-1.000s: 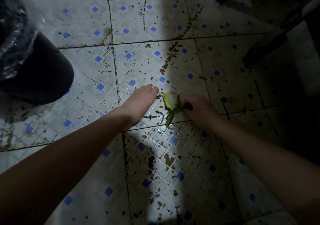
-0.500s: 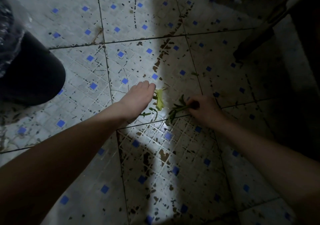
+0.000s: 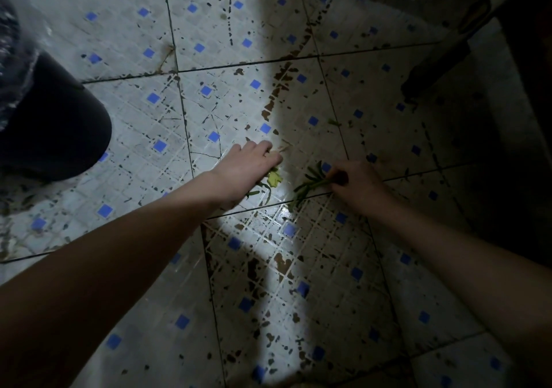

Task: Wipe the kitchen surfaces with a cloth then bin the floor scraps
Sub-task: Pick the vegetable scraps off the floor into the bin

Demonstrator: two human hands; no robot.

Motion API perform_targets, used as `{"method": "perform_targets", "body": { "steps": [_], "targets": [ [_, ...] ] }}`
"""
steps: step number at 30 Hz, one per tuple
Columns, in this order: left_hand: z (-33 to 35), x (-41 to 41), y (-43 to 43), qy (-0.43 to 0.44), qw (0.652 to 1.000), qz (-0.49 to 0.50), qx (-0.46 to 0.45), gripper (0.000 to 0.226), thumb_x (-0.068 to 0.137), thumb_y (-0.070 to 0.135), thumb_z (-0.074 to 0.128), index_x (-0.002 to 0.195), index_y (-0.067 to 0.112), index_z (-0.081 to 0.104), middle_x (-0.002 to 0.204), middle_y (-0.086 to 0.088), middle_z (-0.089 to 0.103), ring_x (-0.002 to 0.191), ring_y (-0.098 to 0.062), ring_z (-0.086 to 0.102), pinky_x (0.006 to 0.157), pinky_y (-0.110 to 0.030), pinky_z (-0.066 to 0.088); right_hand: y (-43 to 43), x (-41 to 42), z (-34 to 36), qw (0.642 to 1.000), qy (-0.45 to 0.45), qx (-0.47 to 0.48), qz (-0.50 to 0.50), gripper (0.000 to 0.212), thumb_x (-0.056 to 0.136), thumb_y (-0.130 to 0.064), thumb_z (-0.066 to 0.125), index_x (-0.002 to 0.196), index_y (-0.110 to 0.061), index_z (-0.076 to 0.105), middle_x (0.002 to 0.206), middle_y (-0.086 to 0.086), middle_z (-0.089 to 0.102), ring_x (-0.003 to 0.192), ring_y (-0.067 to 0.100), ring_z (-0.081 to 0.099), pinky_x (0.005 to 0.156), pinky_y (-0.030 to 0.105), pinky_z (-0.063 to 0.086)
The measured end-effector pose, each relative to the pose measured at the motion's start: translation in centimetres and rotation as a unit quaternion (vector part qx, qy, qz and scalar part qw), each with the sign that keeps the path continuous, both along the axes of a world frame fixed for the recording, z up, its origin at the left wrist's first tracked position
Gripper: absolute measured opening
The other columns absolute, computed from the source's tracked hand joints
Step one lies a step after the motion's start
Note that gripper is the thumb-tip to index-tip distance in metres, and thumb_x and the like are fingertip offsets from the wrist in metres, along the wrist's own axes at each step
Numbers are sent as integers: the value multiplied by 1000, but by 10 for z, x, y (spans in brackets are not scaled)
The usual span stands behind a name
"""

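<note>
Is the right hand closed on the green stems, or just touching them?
Closed on them: the right hand curls round one end of the green stems; the rest sticks out free.

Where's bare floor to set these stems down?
Bare tiles lie between the dark bin and the left hand, and nearer you between left forearm and right forearm. Crowded from there to the right hand: yellow scrap, loose green bits.
</note>
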State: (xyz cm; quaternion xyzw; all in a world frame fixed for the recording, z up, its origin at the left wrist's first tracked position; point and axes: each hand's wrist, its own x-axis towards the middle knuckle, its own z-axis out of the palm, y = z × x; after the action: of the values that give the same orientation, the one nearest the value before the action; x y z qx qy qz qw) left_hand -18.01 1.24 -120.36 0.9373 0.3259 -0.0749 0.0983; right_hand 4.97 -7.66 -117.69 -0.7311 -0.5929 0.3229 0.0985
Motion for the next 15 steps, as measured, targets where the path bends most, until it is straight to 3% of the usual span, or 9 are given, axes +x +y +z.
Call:
{"method": "perform_targets", "body": {
  "steps": [2,5,10,15],
  "targets": [
    [1,-1,0,-8,1000,-12,-8,60,72,-6,65,120,21,42,117,-7,44,95,-25,47,75,-36,46,-1,0,2,1000,-2,-4,3,10,83,-7,67,91,-13,68,95,5,67,91,17,61,79,25,47],
    [4,-2,0,-8,1000,-3,-26,47,69,-12,65,103,14,47,102,-6,43,87,-21,44,69,-37,51,-2,0,6,1000,-3,-18,5,11,84,-6,65,94,-11,68,99,7,66,96,20,61,88,34,51],
    [12,-3,-2,26,999,13,-43,39,73,-15,58,102,6,45,98,-10,40,72,-20,40,64,-36,49,-4,-1,10,1000,-14,-16,-5,15,83,-5,65,95,-14,68,101,5,66,97,19,60,87,34,50],
    [26,-16,0,14,997,43,-58,26,80,-15,51,98,3,48,99,-14,42,71,-25,47,63,-39,49,0,-6,15,1000,-15,-2,-2,14,83,-7,65,92,-17,68,97,2,67,94,17,61,83,32,51]
  ]
}}
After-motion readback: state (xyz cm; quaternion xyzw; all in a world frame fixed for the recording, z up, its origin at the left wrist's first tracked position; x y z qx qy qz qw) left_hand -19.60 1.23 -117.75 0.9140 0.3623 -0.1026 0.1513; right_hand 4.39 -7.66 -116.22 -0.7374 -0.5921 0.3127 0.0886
